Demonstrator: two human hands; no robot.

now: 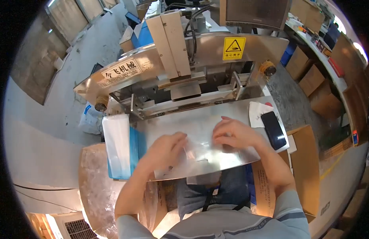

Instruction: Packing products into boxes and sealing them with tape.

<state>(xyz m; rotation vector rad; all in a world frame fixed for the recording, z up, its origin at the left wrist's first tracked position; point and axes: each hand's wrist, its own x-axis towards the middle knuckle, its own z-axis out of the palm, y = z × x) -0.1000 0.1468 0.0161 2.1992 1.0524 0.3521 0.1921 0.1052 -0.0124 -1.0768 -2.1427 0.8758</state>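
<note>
Clear film (197, 150), blurry, on metal surface (162, 125) btwn L hand (164, 149) and R hand (235, 133). L fingers part-curled, tips near film's L side; R fingers bent, a bit spread, near its R side. Can't tell if either has hold of it. White stack (116, 137) in blue tray (134, 148) at L end; phone (273, 129) by white cloth (257, 113) at R end. Machine (168, 44) behind, yellow label (234, 48) on it.
</note>
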